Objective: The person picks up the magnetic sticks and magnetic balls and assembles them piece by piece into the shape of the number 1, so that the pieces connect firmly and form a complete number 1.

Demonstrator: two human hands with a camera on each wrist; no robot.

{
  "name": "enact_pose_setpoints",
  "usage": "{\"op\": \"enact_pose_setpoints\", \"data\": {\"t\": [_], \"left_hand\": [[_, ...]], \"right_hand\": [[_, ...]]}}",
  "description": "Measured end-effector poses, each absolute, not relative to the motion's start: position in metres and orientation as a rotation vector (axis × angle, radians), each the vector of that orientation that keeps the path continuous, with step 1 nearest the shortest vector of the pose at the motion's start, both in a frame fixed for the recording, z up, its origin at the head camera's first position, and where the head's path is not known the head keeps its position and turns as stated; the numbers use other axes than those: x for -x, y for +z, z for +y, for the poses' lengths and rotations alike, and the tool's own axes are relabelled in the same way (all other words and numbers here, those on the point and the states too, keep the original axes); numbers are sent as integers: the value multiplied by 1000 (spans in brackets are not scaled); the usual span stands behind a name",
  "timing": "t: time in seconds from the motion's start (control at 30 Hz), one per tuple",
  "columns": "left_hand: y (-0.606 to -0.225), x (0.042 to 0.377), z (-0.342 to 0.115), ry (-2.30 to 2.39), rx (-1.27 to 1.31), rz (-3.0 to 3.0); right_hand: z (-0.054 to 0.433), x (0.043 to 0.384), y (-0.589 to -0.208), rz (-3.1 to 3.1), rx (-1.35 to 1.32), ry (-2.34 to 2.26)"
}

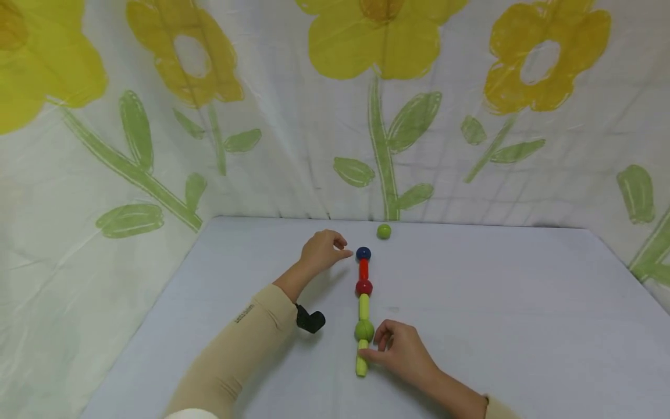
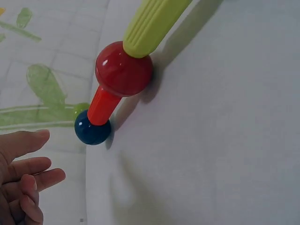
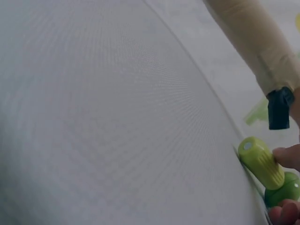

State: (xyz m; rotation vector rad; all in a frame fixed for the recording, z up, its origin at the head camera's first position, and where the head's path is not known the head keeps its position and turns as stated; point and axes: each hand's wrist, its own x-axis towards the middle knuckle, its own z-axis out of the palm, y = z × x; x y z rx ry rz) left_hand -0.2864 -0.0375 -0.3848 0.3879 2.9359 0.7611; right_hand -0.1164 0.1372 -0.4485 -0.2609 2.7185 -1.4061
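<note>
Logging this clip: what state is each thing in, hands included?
Toy chain: joined in one line, lying flat on the table.
Loose green ball: apart from the chain, untouched.
Left hand: loosely curled, beside the blue ball, holding nothing.
Right hand: pinching the near yellow-green rod.

Our left arm: stretched forward across the table, in a beige sleeve.
Our left hand (image 1: 321, 250): fingers loosely curled, holding nothing.
Our right hand (image 1: 403, 349): low and near us, fingertips (image 3: 287, 157) pinching.
Our right forearm: angled in from the lower right.
</note>
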Motion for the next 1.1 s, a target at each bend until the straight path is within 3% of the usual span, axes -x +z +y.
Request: {"op": "enact_pose_setpoints", "data": {"t": [0.33, 0.83, 1.1], "left_hand": [[-374, 321, -14, 449, -504, 3041], [-358, 341, 30, 78, -752, 2946], [-364, 343, 46, 102, -808, 2887]], "right_hand": [[136, 118, -447, 2507, 254, -1469], [140, 118, -449, 2413, 205, -1512], [140, 117, -450, 2364, 230, -1551]]}}
